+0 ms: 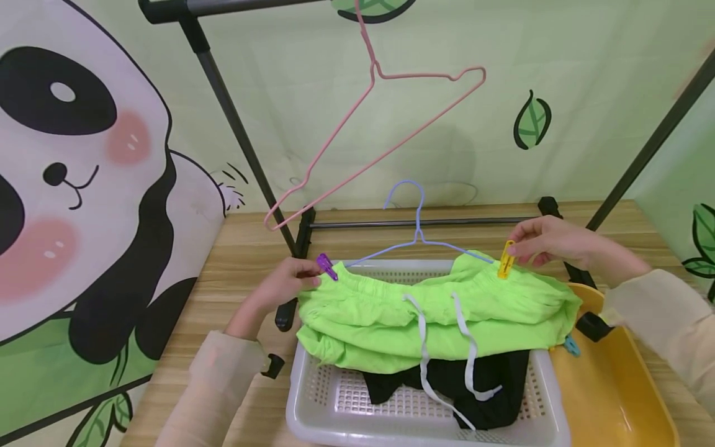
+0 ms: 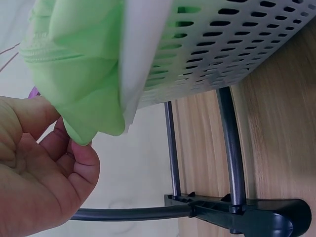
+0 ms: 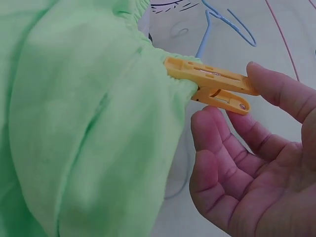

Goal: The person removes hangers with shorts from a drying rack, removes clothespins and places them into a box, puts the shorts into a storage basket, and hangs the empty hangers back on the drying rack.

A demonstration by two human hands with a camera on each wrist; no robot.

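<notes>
Bright green shorts (image 1: pixel 385 329) with white drawstrings hang by the waistband from a blue hanger (image 1: pixel 418 214) over a basket. My right hand (image 1: pixel 558 243) pinches the handles of a yellow clothespin (image 3: pixel 212 81) between thumb and finger; its jaws bite the waistband at the hanger's right end. At the other end a purple clothespin (image 1: pixel 327 266) is clipped on the waistband. Just beside it, my left hand (image 2: pixel 44 168) pinches the edge of the green cloth between thumb and fingers.
Black clothing (image 1: pixel 491 388) lies in the white basket (image 1: pixel 313 397). A yellow tub (image 1: pixel 620 397) stands to its right, with a blue clothespin (image 1: pixel 571 346) at its near-left rim. Above, a pink hanger (image 1: pixel 385 149) hangs within the black rack (image 1: pixel 234 118).
</notes>
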